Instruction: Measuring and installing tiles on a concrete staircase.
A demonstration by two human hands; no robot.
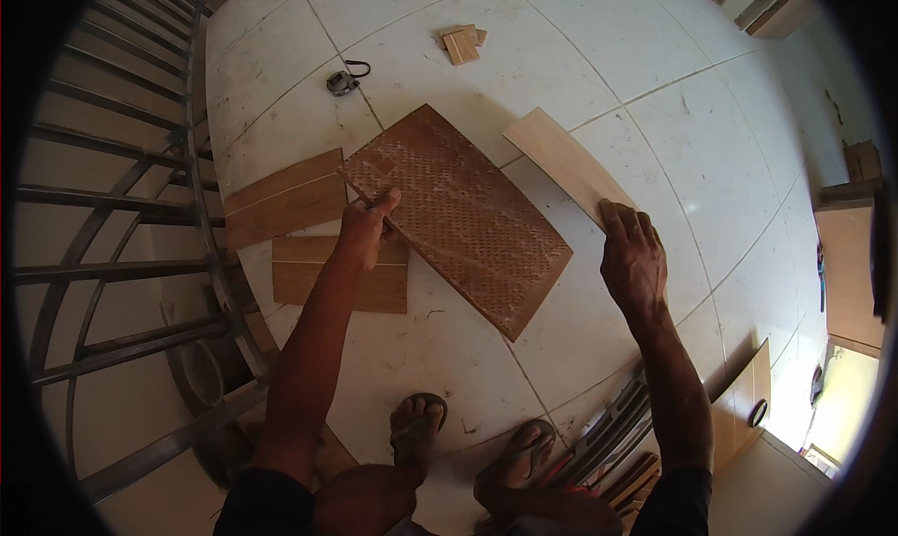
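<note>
In my left hand (367,227) is a large reddish-brown tile (468,227), gripped by its left edge with the thumb on top. Its ridged, dusty back faces up. My right hand (636,260) grips the near end of a narrow, light wood-coloured tile strip (566,152), fingers closed over its edge. The strip is apart from the large tile, to its right. Beneath and left of my left hand, two wood-look tiles with a pale line, an upper one (285,197) and a lower one (341,279), lie on the floor.
A tape measure (342,82) and small tile offcuts (461,46) lie farther off on the white tiled floor (524,59). Metal railing (117,148) runs along the left. A long metal-railed tool (608,424) lies by my right foot, near a wood-coloured panel (744,386).
</note>
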